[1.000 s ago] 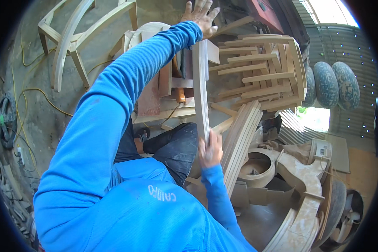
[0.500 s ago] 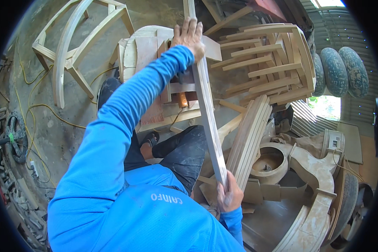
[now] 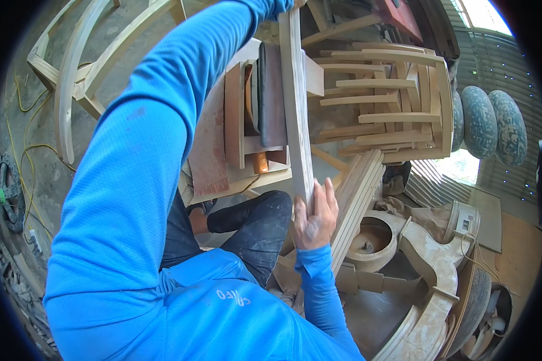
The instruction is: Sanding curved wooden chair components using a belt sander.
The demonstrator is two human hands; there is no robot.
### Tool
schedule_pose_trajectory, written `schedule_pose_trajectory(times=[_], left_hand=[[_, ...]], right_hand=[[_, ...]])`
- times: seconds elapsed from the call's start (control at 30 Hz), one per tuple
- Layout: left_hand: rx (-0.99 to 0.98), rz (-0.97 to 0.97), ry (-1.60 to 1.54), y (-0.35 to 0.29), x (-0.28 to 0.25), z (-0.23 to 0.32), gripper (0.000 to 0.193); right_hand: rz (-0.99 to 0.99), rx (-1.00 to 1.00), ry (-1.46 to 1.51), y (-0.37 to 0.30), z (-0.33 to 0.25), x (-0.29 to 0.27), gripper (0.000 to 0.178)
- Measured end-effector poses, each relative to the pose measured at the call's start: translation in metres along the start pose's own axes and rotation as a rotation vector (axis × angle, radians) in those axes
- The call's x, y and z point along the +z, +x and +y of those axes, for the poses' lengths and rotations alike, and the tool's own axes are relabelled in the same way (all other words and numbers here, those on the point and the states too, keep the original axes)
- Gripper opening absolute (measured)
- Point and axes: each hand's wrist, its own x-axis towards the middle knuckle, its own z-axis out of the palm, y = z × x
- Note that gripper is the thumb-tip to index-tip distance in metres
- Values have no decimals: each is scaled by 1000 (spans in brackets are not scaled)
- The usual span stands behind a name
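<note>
A long, pale wooden strip (image 3: 295, 102) runs up and down through the middle of the view, its upper end cut off by the top edge. Only a sliver of my left hand (image 3: 299, 3) shows there, at the strip; its fingers are hidden. My right hand (image 3: 317, 219) has the near end of the strip between thumb and fingers, the fingers reaching up along its side. Left of the strip, right beside it, stands a dark, upright belt-like sanding face (image 3: 273, 96) set in a wooden housing (image 3: 233, 114). An orange part (image 3: 261, 162) sits under it.
Curved wooden frames (image 3: 78, 78) stand at far left, near a yellow cable (image 3: 27, 147). To the right are stacked slatted chair-like frames (image 3: 403, 102), a pile of boards (image 3: 358, 198), a round blower-like housing (image 3: 373, 237) and mottled rounded objects (image 3: 494, 123).
Both hands and the strip have moved farther away, my left hand nearly out of view at the top. The fingers of my right hand have straightened somewhat along the strip.
</note>
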Motion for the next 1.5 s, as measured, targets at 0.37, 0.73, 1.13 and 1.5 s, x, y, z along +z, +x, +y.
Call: schedule_pose_trajectory(times=[0.37,0.73,1.13,1.5], left_hand=[[-217,5,-448,39,-16,7,111],[-233,409,-640,141,-43,3,98],[-500,40,-468,80,-8,34,85],[-138,111,63,-101,69,67,87]], right_hand=[[230,-191,-59,164,-20,84,53],[393,-230,36,265,-63,114,52],[258,-169,-154,187,-45,93,57],[121,-94,-174,-3,6,39,60]])
